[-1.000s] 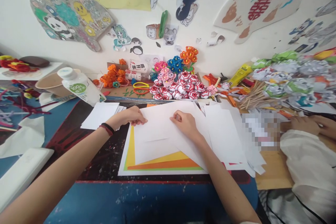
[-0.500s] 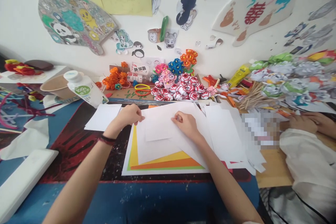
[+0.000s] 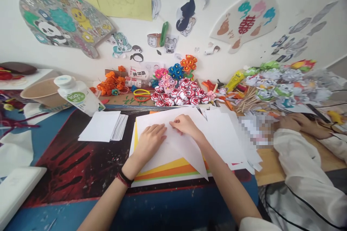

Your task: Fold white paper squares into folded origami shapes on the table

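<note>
White paper sheets (image 3: 159, 157) lie over yellow, orange (image 3: 173, 170) and green sheets on the dark mat. My left hand (image 3: 152, 139) rests flat on the white paper, palm down, with its fingers stretched out. Just right of it, my right hand (image 3: 185, 125) pinches the edge of a white sheet, whose pointed corner (image 3: 199, 162) hangs over the coloured sheets. A stack of small white papers (image 3: 100, 126) lies to the left of both hands, touched by neither.
A white bottle (image 3: 78, 95) and a bowl (image 3: 40, 92) stand at the back left. Red-and-white paper flowers (image 3: 189, 94) lie behind the sheets. At the right, a person's hands (image 3: 295, 122) are beside wooden sticks (image 3: 246, 99). More white sheets (image 3: 223, 139) lie right.
My left hand has moved from the left edge of the paper onto it and spread its fingers. The sheet at my right hand has shifted, its corner now further down. The view has turned slightly.
</note>
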